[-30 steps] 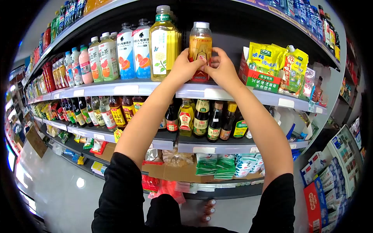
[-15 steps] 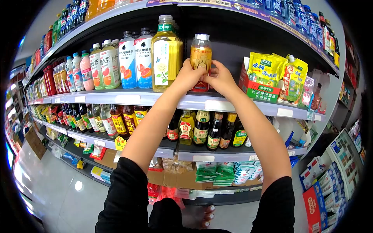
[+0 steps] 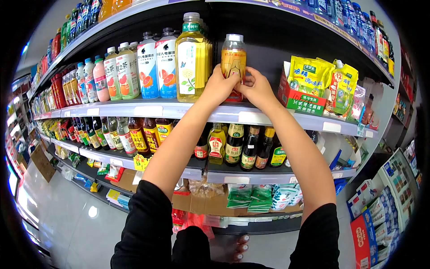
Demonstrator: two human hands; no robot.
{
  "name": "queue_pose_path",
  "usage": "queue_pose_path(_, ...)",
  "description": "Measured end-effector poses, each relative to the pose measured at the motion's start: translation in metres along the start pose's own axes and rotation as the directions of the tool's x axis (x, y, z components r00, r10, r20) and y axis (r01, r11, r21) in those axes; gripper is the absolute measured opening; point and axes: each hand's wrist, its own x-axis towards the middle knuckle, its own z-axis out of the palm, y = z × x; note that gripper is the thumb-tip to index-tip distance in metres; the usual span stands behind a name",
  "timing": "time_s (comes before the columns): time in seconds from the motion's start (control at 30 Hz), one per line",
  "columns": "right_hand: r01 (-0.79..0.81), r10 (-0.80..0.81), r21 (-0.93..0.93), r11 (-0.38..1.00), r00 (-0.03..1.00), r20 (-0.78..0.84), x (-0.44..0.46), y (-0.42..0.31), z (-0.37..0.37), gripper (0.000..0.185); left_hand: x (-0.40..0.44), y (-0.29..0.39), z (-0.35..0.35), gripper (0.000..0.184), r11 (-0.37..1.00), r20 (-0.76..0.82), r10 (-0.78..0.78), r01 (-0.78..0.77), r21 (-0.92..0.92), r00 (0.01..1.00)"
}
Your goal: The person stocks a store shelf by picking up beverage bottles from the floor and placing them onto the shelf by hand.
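Note:
An orange-labelled drink bottle with a clear top and whitish cap stands upright on the shelf. My left hand wraps its left side, thumb across the front. From the right, my right hand grips the same bottle with bent fingers, and the two hands nearly meet on the label. Just left of my left hand is a large bottle of yellow tea with a green neck band. To the right of my right hand sits a red and green display box holding yellow seasoning pouches.
Fruit-drink bottles line the shelf on the left. The white shelf edge runs beneath my forearms. Dark sauce bottles fill the shelf below, with green-and-white packets lower down. Blue-capped bottles stand on the upper shelf.
The view has shifted slightly, so the shelves sit a little differently in frame. Both hands stay on the orange-labelled bottle, which remains upright in about the same spot.

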Motion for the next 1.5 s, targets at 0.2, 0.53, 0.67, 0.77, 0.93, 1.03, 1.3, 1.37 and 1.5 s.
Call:
queue_pose_path(0.2, 0.006, -0.006, 0.015, 1.0, 1.0, 0.002, 0.0, -0.001, 0.001, 0.061, 0.0, -0.001, 0.0, 0.047, 1.0, -0.006, -0.001, 0.001, 0.023, 1.0)
queue_pose_path(0.53, 0.042, -0.042, -0.033, 0.999, 0.999, -0.017, 0.0, 0.003, 0.001, 0.06, 0.004, -0.007, 0.0, 0.058, 0.997, -0.001, 0.001, -0.001, 0.077, 1.0)
queue_pose_path(0.67, 0.094, -0.115, -0.191, 0.977, 0.989, -0.098, -0.011, -0.008, 0.002, 0.062, -0.009, 0.015, 0.003, 0.081, 0.956, -0.128, -0.04, 0.075, 0.284, 0.991)
queue_pose_path(0.77, 0.198, -0.298, -0.391, 0.899, 0.93, -0.215, -0.034, -0.02, -0.002, 0.055, -0.022, 0.011, 0.007, 0.077, 0.859, -0.138, 0.395, -0.311, 0.407, 0.909)
queue_pose_path(0.93, 0.469, -0.511, -0.308, 0.828, 0.856, -0.071, -0.171, -0.035, -0.031, 0.029, -0.149, 0.028, 0.005, 0.036, 0.758, 0.042, 0.582, -0.56, 0.335, 0.812)
queue_pose_path(1.03, 0.323, -0.309, -0.239, 0.916, 0.946, 0.094, -0.282, 0.012, -0.043, 0.017, -0.258, -0.028, 0.01, 0.017, 0.97, 0.319, 0.208, -0.237, 0.054, 0.925)
queue_pose_path(1.3, -0.608, 0.627, -0.264, 0.749, 0.779, -0.013, -0.579, 0.141, -0.073, 0.008, -0.484, -0.227, 0.023, 0.019, 0.645, 0.662, -0.634, 0.746, 0.167, 0.4)
queue_pose_path(1.37, -0.684, 0.702, -0.285, 0.671, 0.711, -0.054, -0.622, 0.157, -0.077, 0.007, -0.485, -0.239, 0.04, 0.021, 0.619, 0.773, -0.596, 0.738, 0.267, 0.22)
queue_pose_path(1.5, -0.808, 0.815, -0.2, 0.555, 0.576, -0.064, -0.664, 0.174, -0.06, 0.013, -0.515, -0.268, 0.083, 0.022, 0.538, 0.734, -0.679, 0.683, 0.494, 0.003)
